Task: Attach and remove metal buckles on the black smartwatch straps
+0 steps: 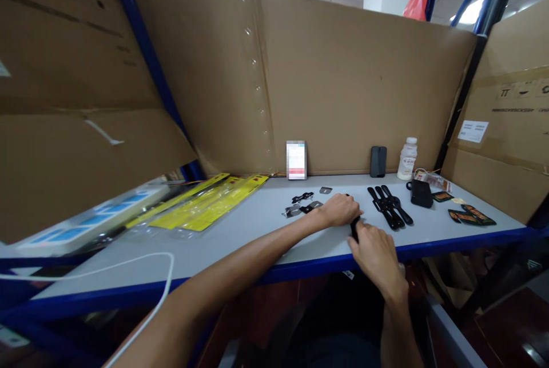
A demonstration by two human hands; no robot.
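A slim black piece point(354, 228) sits between my two hands over the table's front part; much of it is hidden by fingers. My left hand point(341, 209) is closed around its upper end, fingers curled under and mostly out of sight. Closed on the lower end is my right hand point(376, 249), thumb side toward the left hand. Just right of them lie several long black pieces point(389, 207) with wider middles, side by side. Left of my left hand are small metal plates point(293, 211) and small black parts point(302, 198).
Yellow-backed clear packages point(223, 202) and a long white box point(94, 220) lie at the left. A phone point(296, 160) with a lit screen leans on the cardboard wall point(343, 88). Rightward stand a dark case point(378, 162), a bottle point(408, 159) and a black box point(421, 193).
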